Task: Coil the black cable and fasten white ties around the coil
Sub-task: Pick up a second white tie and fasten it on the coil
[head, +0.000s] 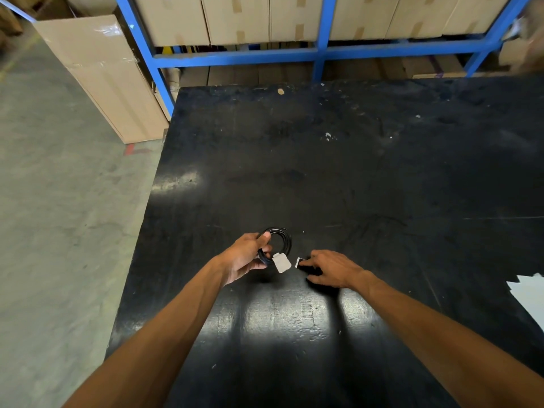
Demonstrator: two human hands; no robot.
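Note:
The black cable [283, 239] is wound into a small round coil just above the black table [338, 178]. My left hand [246, 257] grips the coil's left side, thumb on top. A whitish tag [282, 262] hangs from the coil's lower edge. Just right of it, my right hand [332, 269] rests palm down on the table, fingertips on a small white tie [299, 261] lying beside a dark piece. Whether those fingers pinch the tie is unclear.
A white sheet [530, 295] lies at the table's right edge. Behind the table stands a blue steel rack [321, 51] loaded with cardboard boxes. A tall carton [100, 75] leans at the left, above the grey concrete floor [59, 216].

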